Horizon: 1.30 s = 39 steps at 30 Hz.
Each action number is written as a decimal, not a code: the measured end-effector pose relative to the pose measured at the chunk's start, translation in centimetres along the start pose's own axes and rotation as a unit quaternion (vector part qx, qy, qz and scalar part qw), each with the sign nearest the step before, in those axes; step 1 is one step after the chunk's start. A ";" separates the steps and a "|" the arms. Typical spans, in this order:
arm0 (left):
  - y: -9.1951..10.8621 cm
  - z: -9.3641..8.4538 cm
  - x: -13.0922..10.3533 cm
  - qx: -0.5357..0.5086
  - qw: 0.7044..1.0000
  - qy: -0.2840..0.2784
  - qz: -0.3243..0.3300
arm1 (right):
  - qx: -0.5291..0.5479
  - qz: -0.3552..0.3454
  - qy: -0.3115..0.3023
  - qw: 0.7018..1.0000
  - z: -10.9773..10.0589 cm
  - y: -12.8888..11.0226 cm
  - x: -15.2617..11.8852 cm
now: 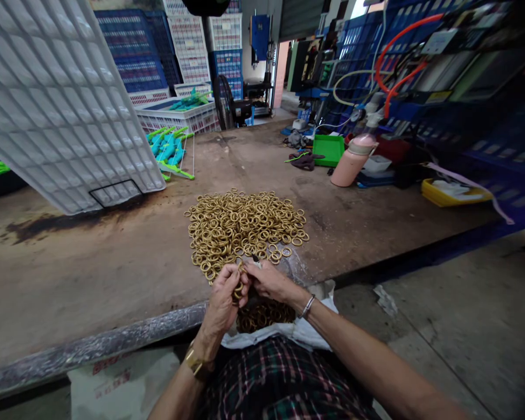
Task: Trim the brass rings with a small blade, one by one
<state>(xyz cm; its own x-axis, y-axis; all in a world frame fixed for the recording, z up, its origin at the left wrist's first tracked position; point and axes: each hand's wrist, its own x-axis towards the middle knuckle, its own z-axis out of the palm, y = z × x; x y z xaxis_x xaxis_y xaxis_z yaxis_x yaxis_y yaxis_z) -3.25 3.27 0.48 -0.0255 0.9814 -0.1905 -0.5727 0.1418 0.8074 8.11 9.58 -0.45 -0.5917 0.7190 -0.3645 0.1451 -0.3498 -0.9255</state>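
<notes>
A broad pile of gold-coloured rings (240, 224) lies on the brown worktable (126, 256). At its near edge, my left hand (226, 289) is closed around several rings (238, 290), one pinched at the fingertips. My right hand (271, 281) meets it there, fingers closed on a small tool (256, 261) with a dark end and a pale part; its exact kind is unclear. Below both hands, an open white sack (306, 332) against the table edge holds many darker-looking rings (266, 315).
A tall white crate (65, 99) stands on the left, with teal and green plastic toy bows (170, 150) behind it. Right of the pile are a green tray (328, 149), a pink bottle (353, 162) and a yellow tray (455, 192). A black fan (227, 105) stands beyond the table.
</notes>
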 end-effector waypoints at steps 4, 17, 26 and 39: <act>-0.2 -0.2 -0.2 0.010 1.000 0.022 -0.005 | 0.027 -0.034 0.012 0.999 0.2 0.2 0.2; -1.0 -0.8 -0.3 -0.018 0.995 0.100 -0.023 | -0.290 -0.279 0.092 0.911 0.3 -0.7 -0.5; -1.3 -0.7 -0.5 0.129 0.979 0.148 0.060 | -0.123 -0.155 0.112 0.974 0.9 -1.0 -0.5; -0.9 -0.2 -0.8 0.090 0.993 0.076 -0.001 | -0.078 -0.108 0.066 0.989 0.4 -1.0 -0.4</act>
<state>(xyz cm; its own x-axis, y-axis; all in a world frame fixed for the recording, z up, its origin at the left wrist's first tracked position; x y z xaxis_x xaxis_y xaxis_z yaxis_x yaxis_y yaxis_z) -2.92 2.33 -0.19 -0.1564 0.9519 -0.2634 -0.4183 0.1778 0.8908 7.86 9.41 0.69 -0.5152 0.8424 -0.1581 0.1545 -0.0901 -0.9839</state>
